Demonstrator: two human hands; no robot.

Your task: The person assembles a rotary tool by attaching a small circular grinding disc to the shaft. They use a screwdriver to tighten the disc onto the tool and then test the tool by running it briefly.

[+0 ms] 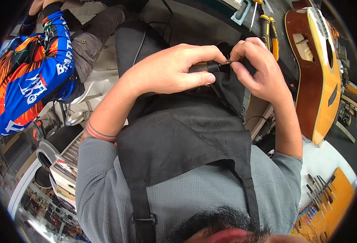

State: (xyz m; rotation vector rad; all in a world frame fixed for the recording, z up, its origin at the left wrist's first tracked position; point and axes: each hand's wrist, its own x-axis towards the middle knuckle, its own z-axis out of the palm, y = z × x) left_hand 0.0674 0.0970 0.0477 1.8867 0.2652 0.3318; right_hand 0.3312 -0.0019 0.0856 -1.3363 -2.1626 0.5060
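A small dark-handled tool [211, 67] is gripped in the left hand [174, 71] while its thin, likely stiff, light metal tip [226, 63] is pinched by the right hand [259, 67].

My hands have little room: the guitar [318, 73] blocks me at three o'clock, another person's blue sleeve [32, 81] crowds nine o'clock, yellow-handled tools [269, 34] lie at one, and my apron [178, 141] fills six.
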